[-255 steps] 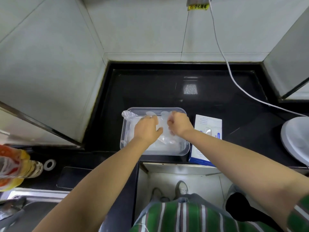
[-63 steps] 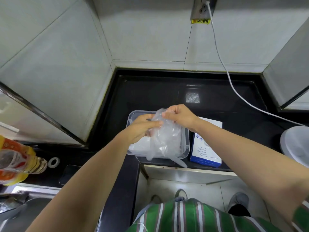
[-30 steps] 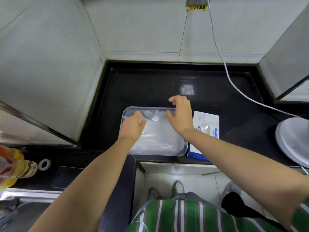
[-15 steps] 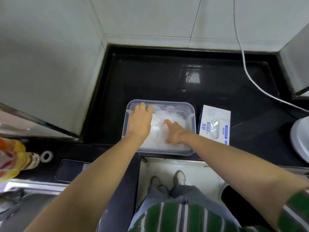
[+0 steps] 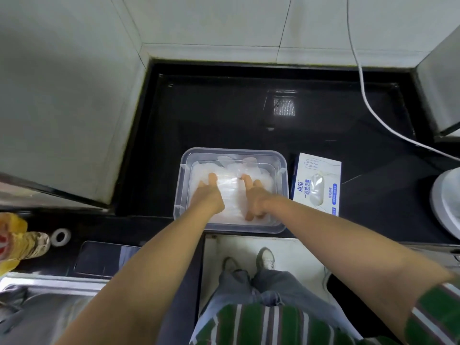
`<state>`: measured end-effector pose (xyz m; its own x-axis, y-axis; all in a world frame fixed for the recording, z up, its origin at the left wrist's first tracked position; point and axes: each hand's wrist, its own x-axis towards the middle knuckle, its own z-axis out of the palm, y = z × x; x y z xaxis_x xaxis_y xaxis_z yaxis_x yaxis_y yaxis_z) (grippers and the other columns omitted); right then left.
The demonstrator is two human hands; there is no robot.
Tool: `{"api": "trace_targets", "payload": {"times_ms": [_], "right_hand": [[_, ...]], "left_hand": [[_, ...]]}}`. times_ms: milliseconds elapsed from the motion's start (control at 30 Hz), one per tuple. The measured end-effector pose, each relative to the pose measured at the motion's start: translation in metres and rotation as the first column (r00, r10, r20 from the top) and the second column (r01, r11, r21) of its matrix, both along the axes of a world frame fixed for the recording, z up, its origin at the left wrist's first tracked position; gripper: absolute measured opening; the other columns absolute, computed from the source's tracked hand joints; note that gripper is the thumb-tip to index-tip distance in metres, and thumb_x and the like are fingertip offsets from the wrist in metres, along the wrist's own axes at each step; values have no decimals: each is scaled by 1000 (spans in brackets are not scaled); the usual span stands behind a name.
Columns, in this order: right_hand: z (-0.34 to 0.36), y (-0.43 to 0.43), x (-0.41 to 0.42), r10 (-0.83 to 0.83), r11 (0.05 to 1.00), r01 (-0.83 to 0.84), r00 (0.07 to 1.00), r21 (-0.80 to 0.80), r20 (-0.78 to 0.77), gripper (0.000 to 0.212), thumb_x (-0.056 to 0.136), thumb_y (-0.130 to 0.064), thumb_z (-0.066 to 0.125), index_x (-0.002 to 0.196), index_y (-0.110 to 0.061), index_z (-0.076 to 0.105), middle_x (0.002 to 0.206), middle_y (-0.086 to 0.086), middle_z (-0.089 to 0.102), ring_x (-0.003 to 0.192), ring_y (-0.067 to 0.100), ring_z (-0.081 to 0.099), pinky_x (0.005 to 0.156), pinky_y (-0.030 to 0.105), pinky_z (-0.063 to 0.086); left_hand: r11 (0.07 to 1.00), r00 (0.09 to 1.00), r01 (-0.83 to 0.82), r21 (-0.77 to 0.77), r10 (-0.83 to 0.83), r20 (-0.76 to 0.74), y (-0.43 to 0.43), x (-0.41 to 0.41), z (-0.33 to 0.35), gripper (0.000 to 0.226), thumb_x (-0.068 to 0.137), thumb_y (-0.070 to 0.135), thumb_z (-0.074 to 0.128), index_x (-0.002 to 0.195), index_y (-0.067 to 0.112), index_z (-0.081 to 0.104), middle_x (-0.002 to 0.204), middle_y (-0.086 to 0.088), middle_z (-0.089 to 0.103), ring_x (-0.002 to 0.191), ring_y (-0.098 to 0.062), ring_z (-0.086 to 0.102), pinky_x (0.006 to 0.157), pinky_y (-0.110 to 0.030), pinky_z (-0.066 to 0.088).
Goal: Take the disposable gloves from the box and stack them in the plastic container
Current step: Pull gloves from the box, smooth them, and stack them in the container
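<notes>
Kitchen; sink (image 5: 37, 307), oil bottle (image 5: 18, 241), tiled walls (image 5: 211, 21)

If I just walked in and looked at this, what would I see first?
Both hands pop out first: the left hand and right hand press down on a pile of see-through gloves inside the clear plastic container at the front edge of the shiny black counter. Just to its right lies the white and blue glove box.

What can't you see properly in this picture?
All head view.
Gloves: the left hand and right hand cover the pile's middle; no counting them.
Box: how many gloves remain inside, its top hides.
Bottle: cut off by the left edge, blurred.
White round thing: cut off by the right edge.
</notes>
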<state>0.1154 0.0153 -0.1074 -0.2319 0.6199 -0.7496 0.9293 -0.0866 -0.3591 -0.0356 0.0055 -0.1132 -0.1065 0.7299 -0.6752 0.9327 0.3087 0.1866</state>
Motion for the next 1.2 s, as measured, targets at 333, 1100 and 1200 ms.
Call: {"api": "trace_targets", "payload": {"times_ms": [333, 1100, 1200], "right_hand": [[5, 3, 2, 70, 993, -71, 998, -92, -6, 119, 81, -5, 77, 156, -33, -11, 158, 8, 11, 107, 31, 57, 72, 31, 56], [6, -17, 131, -374, 881, 296, 914, 369, 160, 27, 96, -9, 44, 122, -9, 43, 94, 7, 55, 86, 31, 56, 72, 35, 42], [-1, -18, 134, -359, 876, 249, 909, 413, 212, 29, 96, -6, 45, 125, -7, 42, 88, 6, 52, 79, 28, 53, 70, 34, 40]], "left_hand": [[997, 997, 49, -62, -46, 62, -2, -4, 8, 84, 90, 23, 66, 154, 20, 11, 145, -16, 35, 124, -32, 47, 91, -35, 47], [927, 986, -13, 374, -50, 160, -15, 123, 60, 43, 95, 52, 51, 124, 20, 53, 119, 0, 63, 102, -21, 62, 75, -24, 44], [926, 986, -12, 378, -51, 157, -16, 122, 61, 43, 95, 53, 51, 123, 20, 53, 116, -1, 64, 101, -21, 62, 75, -25, 44]]}}
